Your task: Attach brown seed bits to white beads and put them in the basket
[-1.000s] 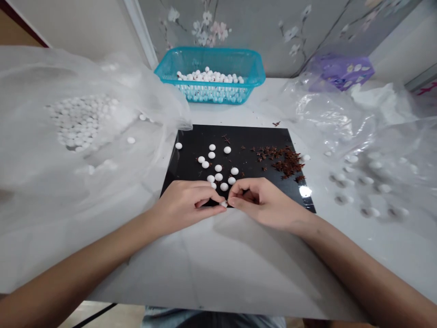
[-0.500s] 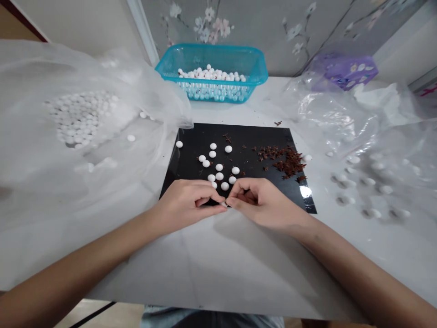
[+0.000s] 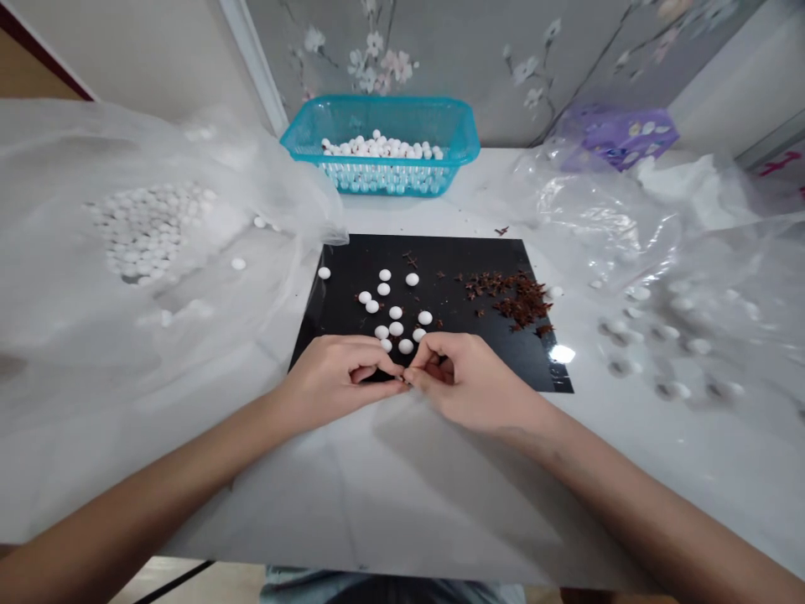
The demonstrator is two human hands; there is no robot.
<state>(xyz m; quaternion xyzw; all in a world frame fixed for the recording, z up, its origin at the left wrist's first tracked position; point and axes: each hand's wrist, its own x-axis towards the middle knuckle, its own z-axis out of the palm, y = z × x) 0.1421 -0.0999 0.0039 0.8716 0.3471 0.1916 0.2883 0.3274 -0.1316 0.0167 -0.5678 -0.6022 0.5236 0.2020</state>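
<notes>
My left hand [image 3: 333,373] and my right hand [image 3: 469,382] meet at their fingertips over the front edge of a black board [image 3: 352,252]. Pinched in my left hand is a small white ball, now mostly covered by the fingers. Between thumb and forefinger, my right hand grips a tiny brown piece [image 3: 404,379] where the fingertips touch. Just beyond the hands several loose white balls [image 3: 396,329] lie on the board. A heap of brown star-shaped pieces [image 3: 523,302] rests on the board's right side.
A blue plastic basket [image 3: 465,155] holding many white balls stands against the wall. On the left lies a clear bag [image 3: 44,184] full of white balls. Clear plastic wrapping [image 3: 604,226], a purple package [image 3: 629,138] and scattered balls [image 3: 698,346] are on the right.
The view has shifted slightly, so everything sits a little further left. Both hands keep their pinch; the white ball between the fingertips is less visible, and a brown bit shows there.
</notes>
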